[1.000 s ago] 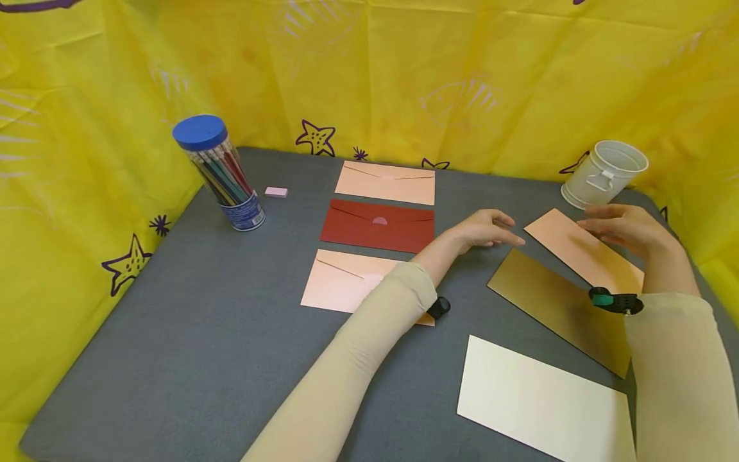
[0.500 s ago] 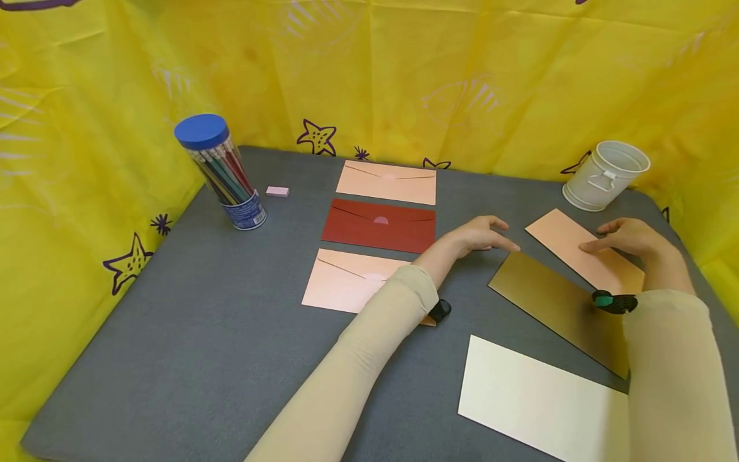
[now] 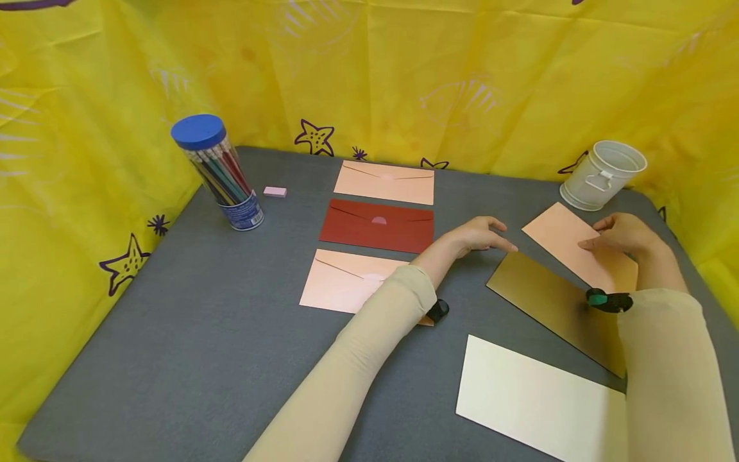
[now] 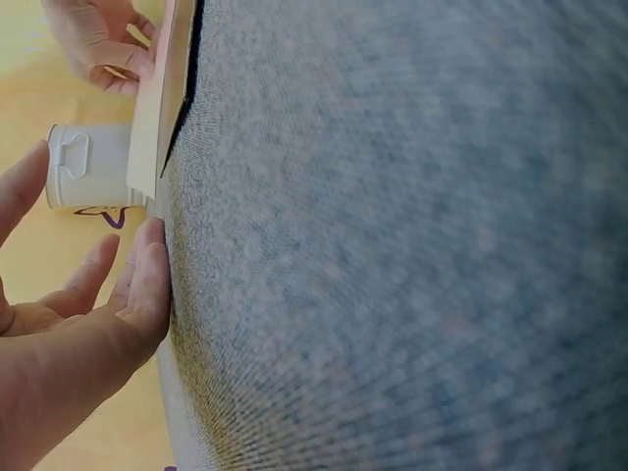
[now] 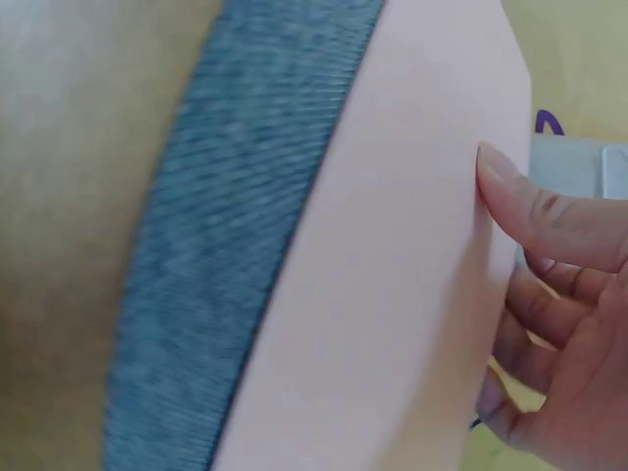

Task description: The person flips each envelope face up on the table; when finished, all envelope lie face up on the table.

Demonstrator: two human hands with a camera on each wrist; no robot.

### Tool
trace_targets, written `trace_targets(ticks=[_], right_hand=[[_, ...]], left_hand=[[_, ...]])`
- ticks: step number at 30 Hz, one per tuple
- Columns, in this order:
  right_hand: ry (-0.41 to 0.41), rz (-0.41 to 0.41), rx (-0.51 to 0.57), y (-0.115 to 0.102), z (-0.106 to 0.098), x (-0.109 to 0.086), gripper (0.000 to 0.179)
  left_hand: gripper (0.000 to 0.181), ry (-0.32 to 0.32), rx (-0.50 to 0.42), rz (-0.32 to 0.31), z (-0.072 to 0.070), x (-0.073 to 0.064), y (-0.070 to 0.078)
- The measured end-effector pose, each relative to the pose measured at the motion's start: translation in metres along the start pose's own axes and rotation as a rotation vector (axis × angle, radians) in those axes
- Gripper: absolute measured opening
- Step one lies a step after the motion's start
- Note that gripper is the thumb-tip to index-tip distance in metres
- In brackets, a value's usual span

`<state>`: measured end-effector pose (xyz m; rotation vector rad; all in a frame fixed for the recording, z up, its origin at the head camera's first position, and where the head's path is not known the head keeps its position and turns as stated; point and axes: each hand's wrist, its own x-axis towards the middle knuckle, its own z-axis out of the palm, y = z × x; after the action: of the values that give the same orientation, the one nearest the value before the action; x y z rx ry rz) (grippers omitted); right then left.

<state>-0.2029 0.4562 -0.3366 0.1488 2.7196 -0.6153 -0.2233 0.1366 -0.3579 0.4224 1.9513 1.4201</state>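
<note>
In the head view, my right hand (image 3: 626, 232) pinches the far long edge of a peach envelope (image 3: 566, 240), thumb on top and fingers beneath. The right wrist view shows the thumb (image 5: 525, 201) lying on the smooth face of that envelope. A gold envelope (image 3: 545, 301) lies in front of it, and a cream envelope (image 3: 537, 391) nearer to me. My left hand (image 3: 476, 234) hovers low or rests at the table by the gold envelope's left corner, holding nothing. In the left wrist view its fingers (image 4: 147, 285) are relaxed and spread.
Left of my left hand, two peach envelopes (image 3: 383, 181) (image 3: 337, 282) and a red envelope (image 3: 369, 224) lie in a column. A white bucket (image 3: 603, 174) stands at the back right. A pencil tub (image 3: 222, 173) and a pink eraser (image 3: 275, 192) are at the back left.
My right hand has come down onto the far edge of the right-hand peach envelope and taken hold of it. The envelope has shifted slightly. My left hand has dropped a little.
</note>
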Motion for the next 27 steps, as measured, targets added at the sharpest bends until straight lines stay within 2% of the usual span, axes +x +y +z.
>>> trace_targets(ticks=[4, 9, 15, 18, 22, 27], right_hand=[[0.079, -0.036, 0.025, -0.003, -0.003, 0.002, 0.064], [0.162, -0.096, 0.108, -0.009, -0.002, 0.003, 0.049], [0.282, -0.138, 0.176, -0.026, -0.002, 0.003, 0.033], [0.31, -0.18, 0.208, -0.039, -0.003, 0.003, 0.025], [0.318, -0.241, 0.241, -0.058, -0.003, 0.003, 0.019], [0.313, -0.307, 0.238, -0.079, 0.003, 0.003, 0.029]], left_hand=[[0.064, 0.02, -0.007, 0.006, 0.0, 0.001, 0.0], [0.064, 0.029, -0.015, 0.01, 0.0, 0.001, 0.0], [0.064, 0.044, -0.065, 0.007, -0.003, 0.002, 0.003], [0.063, 0.099, -0.111, 0.028, -0.004, 0.004, 0.005], [0.058, 0.2, -0.125, 0.079, -0.008, 0.004, 0.009], [0.051, 0.275, -0.123, 0.124, -0.014, 0.004, 0.011]])
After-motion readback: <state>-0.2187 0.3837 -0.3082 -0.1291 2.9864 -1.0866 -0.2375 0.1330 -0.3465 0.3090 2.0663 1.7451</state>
